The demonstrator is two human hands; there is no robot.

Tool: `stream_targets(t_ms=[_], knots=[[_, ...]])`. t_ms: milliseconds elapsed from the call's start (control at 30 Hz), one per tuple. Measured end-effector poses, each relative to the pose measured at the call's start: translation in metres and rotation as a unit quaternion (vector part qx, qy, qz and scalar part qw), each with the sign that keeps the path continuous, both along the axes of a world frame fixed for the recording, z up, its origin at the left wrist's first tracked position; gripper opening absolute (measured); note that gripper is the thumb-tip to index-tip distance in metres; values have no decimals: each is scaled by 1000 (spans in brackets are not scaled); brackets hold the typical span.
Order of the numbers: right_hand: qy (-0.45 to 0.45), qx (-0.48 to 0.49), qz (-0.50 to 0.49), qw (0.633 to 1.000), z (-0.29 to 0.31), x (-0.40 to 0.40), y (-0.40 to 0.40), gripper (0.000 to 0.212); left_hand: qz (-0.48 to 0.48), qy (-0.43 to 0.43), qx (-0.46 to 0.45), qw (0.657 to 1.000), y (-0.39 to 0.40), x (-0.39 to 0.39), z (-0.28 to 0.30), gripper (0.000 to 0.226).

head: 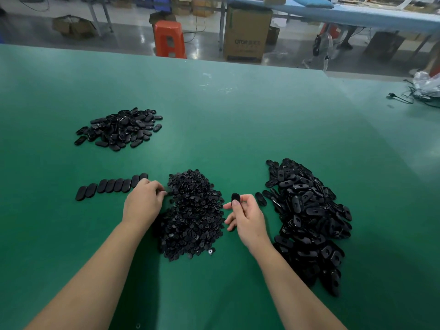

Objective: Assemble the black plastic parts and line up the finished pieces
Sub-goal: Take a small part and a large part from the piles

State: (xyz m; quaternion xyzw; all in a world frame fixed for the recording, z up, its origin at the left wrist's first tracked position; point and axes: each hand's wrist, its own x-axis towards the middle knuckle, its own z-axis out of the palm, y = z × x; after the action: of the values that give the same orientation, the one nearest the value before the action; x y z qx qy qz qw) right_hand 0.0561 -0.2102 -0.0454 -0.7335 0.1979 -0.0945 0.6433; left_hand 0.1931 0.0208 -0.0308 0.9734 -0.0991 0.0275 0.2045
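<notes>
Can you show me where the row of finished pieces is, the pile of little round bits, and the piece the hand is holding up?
row of finished pieces (112,186), head view, middle of the row.
pile of little round bits (192,217), head view, centre of the heap.
held piece (235,197), head view, its top above the right hand's thumb.

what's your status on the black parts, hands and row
Left hand picking at small-parts pile. Right hand pinching one oval piece. Row of finished pieces on the left. Nothing in the way.

Three heaps of black plastic parts (192,213) lay on the green table (238,110). Eight oval pieces (112,186) stood in the row. One orange stool (169,39), two hands (142,202).
</notes>
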Motion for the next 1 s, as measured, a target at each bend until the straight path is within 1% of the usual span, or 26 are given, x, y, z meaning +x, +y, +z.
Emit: stream_targets(t_ms=[100, 133, 200, 267, 300, 367, 433, 467, 533, 600, 700, 733, 800, 833, 933, 1000], knots=[[4, -12, -5, 1000, -2, -1, -1, 2, -17, -21, 65, 998, 0, 0, 4, 17], [2, -7, -9, 1000, -2, -1, 0, 5, -22, -30, 79, 996, -1, 1, 6, 18], [-7, 1, -9, 1000, 0, -1, 0, 24, -19, -40, 68, 997, -6, 2, 12, 18], [-10, 11, 2, 1000, 2, -1, 0, 43, 1, -27, -20, 999, -16, 2, 20, 15], [-9, 12, 5, 1000, 2, -2, 0, 45, 8, -7, -80, 997, -23, 0, 25, 13], [-1, 2, 1, 1000, 1, -2, 1, 32, -3, 49, -199, 979, -37, -9, 35, 10], [-1, 0, -4, 1000, 0, -3, 1, 19, -33, 111, -302, 946, -51, -22, 42, 16], [-5, 7, -5, 1000, -1, -3, 1, 12, -43, 136, -344, 928, -57, -28, 43, 20], [-8, 16, -8, 1000, -1, -4, 2, 5, -51, 172, -408, 895, -69, -38, 45, 21], [-11, 12, -13, 1000, -2, -3, 2, 9, -51, 196, -450, 870, -79, -46, 45, 20], [-25, 10, -13, 1000, -4, -3, 2, 28, -38, 241, -513, 823, -91, -55, 43, 17], [-30, 10, -12, 999, -4, -3, 3, 30, -30, 257, -534, 805, -94, -57, 43, 16], [-32, 1, -16, 999, -5, -4, 3, 26, -14, 276, -562, 779, -99, -61, 43, 15], [-28, -5, -20, 999, -5, -4, 3, 24, -9, 277, -567, 776, -101, -61, 42, 16], [-21, 0, -40, 999, -4, -4, 3, 15, 3, 269, -552, 789, -103, -62, 41, 18], [-29, 10, -54, 998, -3, -4, 4, 14, 12, 279, -545, 791, -104, -62, 39, 16]])
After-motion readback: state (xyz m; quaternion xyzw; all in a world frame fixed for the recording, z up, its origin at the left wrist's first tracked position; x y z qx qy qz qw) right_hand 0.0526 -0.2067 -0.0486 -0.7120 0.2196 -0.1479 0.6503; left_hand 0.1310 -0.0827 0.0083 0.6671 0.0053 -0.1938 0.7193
